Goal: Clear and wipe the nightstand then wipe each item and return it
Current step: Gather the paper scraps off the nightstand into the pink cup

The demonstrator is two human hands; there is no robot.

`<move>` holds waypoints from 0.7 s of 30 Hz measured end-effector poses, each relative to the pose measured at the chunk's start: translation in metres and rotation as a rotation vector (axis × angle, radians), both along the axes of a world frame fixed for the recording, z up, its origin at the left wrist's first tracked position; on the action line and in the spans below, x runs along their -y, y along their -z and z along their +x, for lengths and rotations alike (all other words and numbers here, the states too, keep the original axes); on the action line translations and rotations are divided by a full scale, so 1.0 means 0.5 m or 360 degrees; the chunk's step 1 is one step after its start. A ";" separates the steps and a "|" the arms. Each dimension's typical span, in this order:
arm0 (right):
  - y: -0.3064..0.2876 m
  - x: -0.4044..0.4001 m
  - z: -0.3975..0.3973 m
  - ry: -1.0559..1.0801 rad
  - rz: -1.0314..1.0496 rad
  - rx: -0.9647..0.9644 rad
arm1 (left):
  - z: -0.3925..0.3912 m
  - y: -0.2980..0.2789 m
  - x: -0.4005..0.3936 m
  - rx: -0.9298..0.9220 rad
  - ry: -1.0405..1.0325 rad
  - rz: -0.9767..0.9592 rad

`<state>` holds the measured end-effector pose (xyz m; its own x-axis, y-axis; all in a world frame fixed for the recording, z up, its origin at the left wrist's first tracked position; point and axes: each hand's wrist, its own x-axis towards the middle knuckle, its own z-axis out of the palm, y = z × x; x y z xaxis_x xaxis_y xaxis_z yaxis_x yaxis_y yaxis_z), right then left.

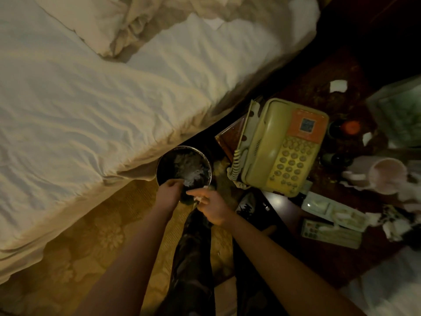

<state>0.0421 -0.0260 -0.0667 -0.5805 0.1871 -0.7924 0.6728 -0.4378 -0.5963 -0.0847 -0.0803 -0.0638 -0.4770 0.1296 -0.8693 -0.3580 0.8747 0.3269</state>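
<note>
Down by the bed (95,106), with its creased, soft white sheet, stood a round metal-rimmed bin (206,163) on the patterned yellow carpet (91,242), and crumpled white paper lay inside it against a dark lining. The left hand (169,192) curled its fingers over the bin's near rim. The right hand (210,207) hovered just beside it, fingers pinching a small white scrap (198,198) over the rim. To the right, the dark glossy desk (284,202) carried a smooth, rounded yellowish plastic telephone (282,147) with its coiled cord, an orange label panel and rows of round keys. Near it sat a pale pink cup (387,175), a flat white tray (335,210) and a long remote control (330,232), with torn white paper bits scattered around them.
</note>
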 end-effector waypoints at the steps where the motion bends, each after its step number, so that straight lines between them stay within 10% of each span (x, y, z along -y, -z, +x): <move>1: 0.000 0.004 0.003 0.0043 -0.0028 0.0006 | 0.009 -0.004 -0.004 -0.0014 0.0011 0.0005; 14: 0.021 0.071 -0.031 -0.0054 0.0064 0.0050 | 0.049 -0.014 0.018 -0.0420 -0.0389 -0.0240; 21: 0.019 0.082 -0.042 0.0631 0.0209 0.0241 | 0.007 -0.034 0.057 -0.0600 -0.0395 -0.0253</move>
